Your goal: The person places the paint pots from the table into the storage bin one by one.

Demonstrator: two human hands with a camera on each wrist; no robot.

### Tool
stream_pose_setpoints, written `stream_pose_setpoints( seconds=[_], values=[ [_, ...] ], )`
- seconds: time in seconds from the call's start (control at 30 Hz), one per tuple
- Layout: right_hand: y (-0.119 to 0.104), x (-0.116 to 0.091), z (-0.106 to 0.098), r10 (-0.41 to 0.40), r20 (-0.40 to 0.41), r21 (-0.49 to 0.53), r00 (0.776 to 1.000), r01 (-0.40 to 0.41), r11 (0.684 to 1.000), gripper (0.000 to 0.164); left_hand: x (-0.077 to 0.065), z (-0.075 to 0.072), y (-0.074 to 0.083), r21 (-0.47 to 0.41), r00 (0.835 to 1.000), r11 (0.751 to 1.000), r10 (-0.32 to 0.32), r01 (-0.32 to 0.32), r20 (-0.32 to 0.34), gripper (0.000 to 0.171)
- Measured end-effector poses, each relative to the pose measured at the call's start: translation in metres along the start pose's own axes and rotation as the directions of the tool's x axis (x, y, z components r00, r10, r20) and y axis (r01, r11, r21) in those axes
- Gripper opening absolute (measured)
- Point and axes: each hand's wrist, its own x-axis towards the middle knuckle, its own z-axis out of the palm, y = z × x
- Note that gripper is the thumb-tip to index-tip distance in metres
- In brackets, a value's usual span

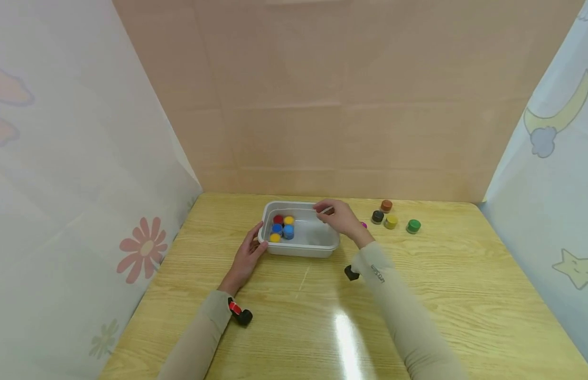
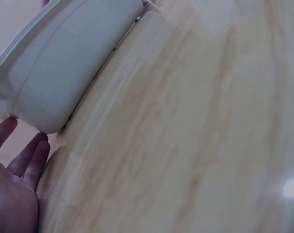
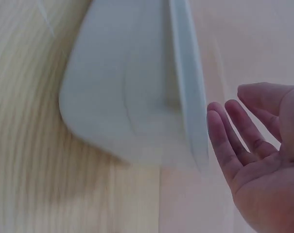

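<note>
A white plastic tub [image 1: 300,252] stands on the table. Several small paint pots sit in its left half, among them a red-lidded pot [image 1: 278,219], a yellow-lidded pot [image 1: 289,220] and a blue-lidded pot [image 1: 288,231]. My left hand [image 1: 246,257] holds the tub's near left corner, thumb at the front and fingers along the left end. In the left wrist view, fingertips [image 2: 37,137] meet the outer wall. Over the tub's right end hovers my right hand [image 1: 338,215], its fingers loosely bent; in the right wrist view nothing shows between them.
Right of the tub stand a brown-orange pot [image 1: 386,206], a black pot [image 1: 377,217], a yellow pot [image 1: 391,221] and a green pot [image 1: 414,226]. A magenta pot [image 1: 364,225] is mostly hidden behind the right wrist. A brown backdrop [image 1: 341,132] rises behind the table.
</note>
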Motion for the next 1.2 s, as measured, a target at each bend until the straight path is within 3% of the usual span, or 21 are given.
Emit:
stream_pose_setpoints(
  seconds=[0.37, 0.73, 1.0, 1.2],
  values=[
    [0.041, -0.028, -0.053, 0.053, -0.184, 0.038, 0.982, -0.047, 0.998, 0.038, 0.002, 0.003, -0.003, -0.007, 1.000, 1.000, 0.007, -0.007, 0.011, 0.061],
    [0.081, -0.046, -0.064, 0.155, -0.304, 0.156, 0.940, -0.111, 0.982, 0.047, 0.000, 0.001, 0.000, -0.004, 1.000, 1.000, -0.010, 0.010, -0.006, 0.061],
    [0.098, -0.051, -0.057, 0.234, -0.222, 0.195, 0.947, -0.193, 0.962, 0.057, 0.001, -0.001, 0.001, -0.018, 0.999, 0.999, -0.038, 0.039, 0.013, 0.062],
    [0.109, -0.053, -0.051, 0.268, -0.145, 0.163, 0.953, -0.244, 0.956, 0.061, -0.001, -0.001, 0.009, -0.022, 0.997, 0.997, -0.070, 0.071, 0.035, 0.063]
  ],
)
